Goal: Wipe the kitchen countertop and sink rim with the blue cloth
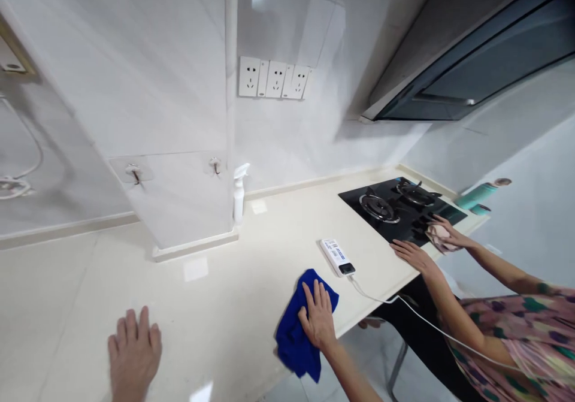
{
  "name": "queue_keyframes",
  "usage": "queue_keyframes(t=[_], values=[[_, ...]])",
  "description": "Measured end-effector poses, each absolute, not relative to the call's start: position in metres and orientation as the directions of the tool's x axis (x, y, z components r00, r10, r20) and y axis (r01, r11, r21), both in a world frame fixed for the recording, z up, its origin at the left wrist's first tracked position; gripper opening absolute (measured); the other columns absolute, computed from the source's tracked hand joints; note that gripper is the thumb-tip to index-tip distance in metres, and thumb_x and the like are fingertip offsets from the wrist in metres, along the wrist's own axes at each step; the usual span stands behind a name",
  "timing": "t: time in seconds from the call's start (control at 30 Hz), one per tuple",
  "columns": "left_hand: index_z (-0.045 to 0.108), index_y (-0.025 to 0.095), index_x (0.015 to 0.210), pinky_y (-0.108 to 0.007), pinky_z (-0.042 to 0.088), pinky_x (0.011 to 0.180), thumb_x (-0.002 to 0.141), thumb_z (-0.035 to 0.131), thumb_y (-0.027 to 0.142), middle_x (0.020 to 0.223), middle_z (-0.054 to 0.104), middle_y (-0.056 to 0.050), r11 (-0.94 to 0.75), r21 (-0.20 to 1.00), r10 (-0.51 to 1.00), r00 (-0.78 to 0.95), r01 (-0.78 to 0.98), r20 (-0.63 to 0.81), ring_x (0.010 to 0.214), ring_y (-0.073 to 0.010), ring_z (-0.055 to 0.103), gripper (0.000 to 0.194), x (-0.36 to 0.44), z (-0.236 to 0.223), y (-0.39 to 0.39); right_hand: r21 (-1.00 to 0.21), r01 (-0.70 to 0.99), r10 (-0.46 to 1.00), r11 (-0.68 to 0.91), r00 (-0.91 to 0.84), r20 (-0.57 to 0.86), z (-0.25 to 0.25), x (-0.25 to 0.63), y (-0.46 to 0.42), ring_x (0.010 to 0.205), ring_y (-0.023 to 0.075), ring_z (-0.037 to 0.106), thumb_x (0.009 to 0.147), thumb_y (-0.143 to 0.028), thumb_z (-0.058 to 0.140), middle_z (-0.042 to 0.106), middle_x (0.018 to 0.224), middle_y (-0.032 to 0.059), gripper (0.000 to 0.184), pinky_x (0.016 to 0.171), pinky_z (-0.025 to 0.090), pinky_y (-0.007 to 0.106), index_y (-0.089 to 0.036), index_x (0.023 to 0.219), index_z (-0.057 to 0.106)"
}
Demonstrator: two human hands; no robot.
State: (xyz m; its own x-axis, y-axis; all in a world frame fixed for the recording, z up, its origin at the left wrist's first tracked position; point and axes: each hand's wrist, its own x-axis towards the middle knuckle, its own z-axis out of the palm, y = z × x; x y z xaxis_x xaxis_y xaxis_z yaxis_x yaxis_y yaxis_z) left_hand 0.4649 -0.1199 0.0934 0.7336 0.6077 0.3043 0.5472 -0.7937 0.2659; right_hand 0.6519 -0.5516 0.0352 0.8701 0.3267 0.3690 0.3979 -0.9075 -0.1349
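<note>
My right hand (318, 318) lies flat on a crumpled blue cloth (290, 339), with the fingers stretched out over it. The cloth rests on the pale countertop (224, 312) and partly hangs over its front edge. My left hand (133, 351) is open, palm down over the counter on the left, with nothing in it. Just beyond the cloth lies a white power bank (336, 257), with a white cable (381, 300) plugged into it. The cable runs right to the other person.
At right another person (507, 336) has one hand on a pinkish cloth (440, 234) by the black gas stove (395, 204). A white spray bottle (239, 195) stands against the wall corner. Green containers (478, 197) stand past the stove. Above hangs a range hood (449, 84).
</note>
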Motion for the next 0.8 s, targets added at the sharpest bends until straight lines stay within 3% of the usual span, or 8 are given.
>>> queue_keyframes(t=[0.23, 0.63, 0.8], values=[[0.044, 0.001, 0.146, -0.067, 0.022, 0.121, 0.100, 0.015, 0.050, 0.158, 0.033, -0.030, -0.789, 0.255, 0.613, 0.737, 0.558, 0.284, 0.152, -0.0442, 0.021, 0.073, 0.466, 0.090, -0.118, -0.096, 0.377, 0.337, -0.921, 0.897, 0.285, 0.042, 0.742, -0.512, 0.154, 0.0376, 0.021, 0.093, -0.026, 0.039, 0.025, 0.166, 0.0183, 0.062, 0.120, 0.029, 0.059, -0.014, 0.153, 0.040], [0.039, 0.007, 0.150, -0.062, 0.018, 0.124, 0.099, 0.022, 0.048, 0.160, 0.031, -0.025, -0.799, 0.225, 0.602, 0.754, 0.558, 0.265, 0.155, -0.0358, 0.014, 0.068, 0.463, 0.084, -0.114, -0.036, 0.401, 0.389, -0.915, 0.904, 0.178, 0.047, 0.869, -0.454, 0.153, 0.0342, 0.022, 0.094, -0.032, 0.037, 0.027, 0.166, 0.0156, 0.064, 0.122, 0.023, 0.055, -0.018, 0.156, 0.035], [0.039, 0.011, 0.151, -0.062, 0.020, 0.123, 0.097, 0.023, 0.049, 0.161, 0.032, -0.022, -0.765, 0.237, 0.643, 0.735, 0.600, 0.214, 0.155, -0.0343, 0.017, 0.068, 0.462, 0.081, -0.112, -0.027, 0.346, 0.340, -0.938, 0.931, 0.134, 0.053, 0.920, -0.425, 0.152, 0.0350, 0.023, 0.094, -0.034, 0.037, 0.029, 0.165, 0.0156, 0.064, 0.122, 0.022, 0.054, -0.018, 0.156, 0.035]])
